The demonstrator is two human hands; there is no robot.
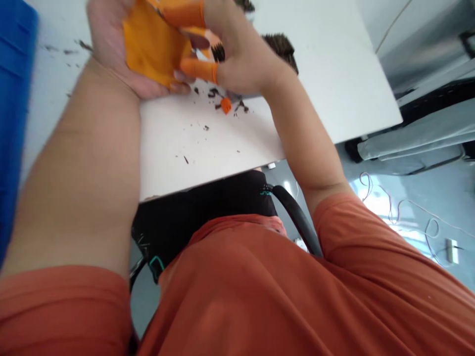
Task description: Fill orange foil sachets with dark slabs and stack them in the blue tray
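Note:
An orange-yellow piece (pixel 152 44) that looks like cloth lies across the palm of my left hand (pixel 113 49), whose fingers curl around its lower edge. My right hand (pixel 237 54), with orange covers on some fingertips, is just right of the piece. Its thumb and fingers bend toward the piece, and something small and whitish shows between them, too blurred to name. A small orange bit (pixel 226 105) lies on the white table (pixel 208 158) below my right hand, among dark scraps. Part of a dark bristly object (pixel 281 48) shows behind my right wrist.
A blue bin (pixel 17 99) stands along the left side. More dark crumbs are scattered at the table's upper left. The table's front edge runs just before my body. At the right are a person's grey trouser leg (pixel 419 131), and cables on the floor.

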